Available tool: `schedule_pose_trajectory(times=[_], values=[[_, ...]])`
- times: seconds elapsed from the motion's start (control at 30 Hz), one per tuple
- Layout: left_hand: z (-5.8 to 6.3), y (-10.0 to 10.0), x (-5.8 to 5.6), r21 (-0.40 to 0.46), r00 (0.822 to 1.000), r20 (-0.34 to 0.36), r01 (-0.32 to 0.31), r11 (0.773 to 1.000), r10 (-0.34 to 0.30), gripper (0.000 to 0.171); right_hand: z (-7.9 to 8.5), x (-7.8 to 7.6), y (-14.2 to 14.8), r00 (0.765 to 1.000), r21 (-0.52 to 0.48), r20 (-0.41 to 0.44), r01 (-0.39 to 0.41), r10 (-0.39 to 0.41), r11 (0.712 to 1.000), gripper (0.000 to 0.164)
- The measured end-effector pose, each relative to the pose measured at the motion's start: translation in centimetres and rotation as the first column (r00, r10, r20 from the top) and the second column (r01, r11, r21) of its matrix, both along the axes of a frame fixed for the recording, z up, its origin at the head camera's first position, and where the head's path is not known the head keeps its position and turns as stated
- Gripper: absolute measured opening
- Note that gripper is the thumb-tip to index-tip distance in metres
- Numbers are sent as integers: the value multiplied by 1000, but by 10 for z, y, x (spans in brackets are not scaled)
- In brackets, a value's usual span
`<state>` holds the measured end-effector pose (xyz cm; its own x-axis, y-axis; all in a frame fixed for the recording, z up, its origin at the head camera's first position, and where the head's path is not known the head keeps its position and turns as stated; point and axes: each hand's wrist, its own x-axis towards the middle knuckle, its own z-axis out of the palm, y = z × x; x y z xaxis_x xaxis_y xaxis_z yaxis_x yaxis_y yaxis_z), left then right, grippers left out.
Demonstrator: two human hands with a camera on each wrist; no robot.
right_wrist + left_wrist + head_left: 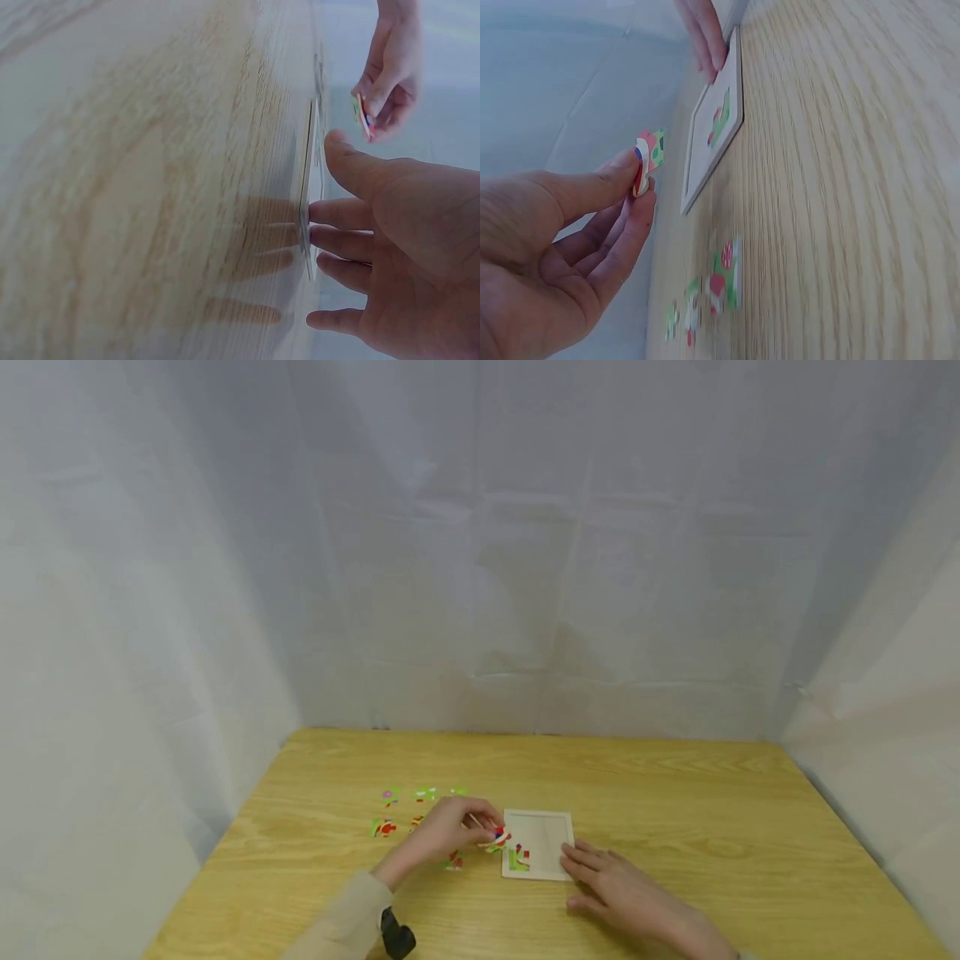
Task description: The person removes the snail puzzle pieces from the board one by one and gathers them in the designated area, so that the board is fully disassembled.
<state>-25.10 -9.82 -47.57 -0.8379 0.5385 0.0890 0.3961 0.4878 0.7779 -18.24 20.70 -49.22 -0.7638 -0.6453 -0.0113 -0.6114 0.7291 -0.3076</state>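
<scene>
My left hand (453,829) pinches a colourful jigsaw puzzle piece (649,154) between thumb and fingers, held up beside the left edge of a square, pale wooden puzzle tray (542,827). One green and red puzzle piece (518,859) lies in the tray's near left corner. At the tray's right edge, my right hand (618,889) rests with its fingers extended, fingertips on the frame. In the right wrist view those fingers (341,244) are spread along the tray's side.
Several loose puzzle pieces (385,828) lie on the wooden table (675,793) to the left of the tray, one of them (453,862) close to the left wrist. A dark wrist device (397,935) sits on the left sleeve. Pale curtains (540,568) surround the table.
</scene>
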Motion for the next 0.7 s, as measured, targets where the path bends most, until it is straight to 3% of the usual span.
schedule_pose_trajectory(times=[0.23, 0.7], values=[[3, -32, 5, -30, 1000, 21, 4, 1000, -3, 16, 2, 0, 1, 999, -11, 36, -6, 6, 1000, 66], [-7, -84, 13, -55, 999, -36, -39, 998, 37, 16, 1, 0, 4, 1000, -24, 18, -9, 9, 1000, 64]])
